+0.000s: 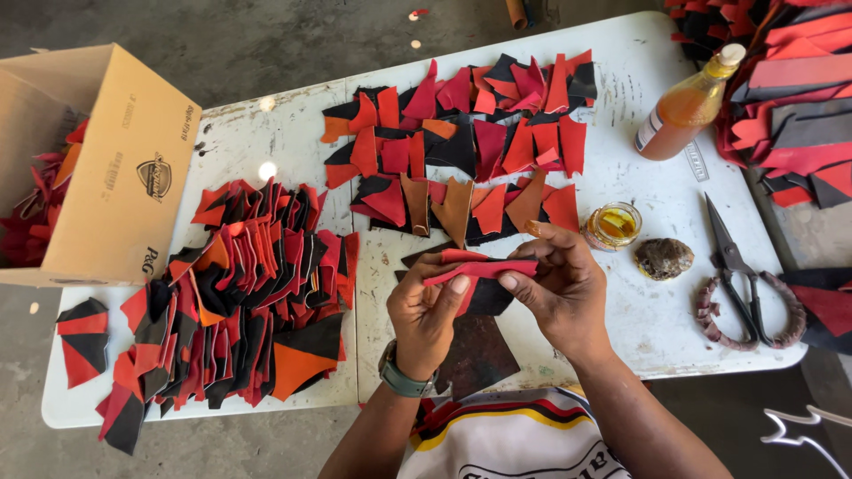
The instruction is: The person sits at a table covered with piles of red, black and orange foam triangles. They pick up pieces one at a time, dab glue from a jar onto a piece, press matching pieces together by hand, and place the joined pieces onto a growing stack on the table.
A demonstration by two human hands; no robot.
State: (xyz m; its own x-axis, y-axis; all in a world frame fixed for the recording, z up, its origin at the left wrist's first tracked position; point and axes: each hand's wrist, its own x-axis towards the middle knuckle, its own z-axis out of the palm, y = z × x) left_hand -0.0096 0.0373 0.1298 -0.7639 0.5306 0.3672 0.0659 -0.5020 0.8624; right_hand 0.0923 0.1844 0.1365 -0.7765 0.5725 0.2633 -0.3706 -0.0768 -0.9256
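A white table (621, 115) carries a big heap of red and black pieces (231, 293) at nine o'clock. At centre, the left hand (426, 310) and right hand (559, 288) pinch one red strip (484, 268); scissors (737, 266) lie at three o'clock.

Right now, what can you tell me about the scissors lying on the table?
The scissors lie flat near the right edge of the white table, blades shut and pointing away from the person. The blades look like dark metal; both handle loops are wrapped in reddish-brown braided cord or strips. Nothing holds them; both hands are off to their left. A brownish lump sits just left of them.
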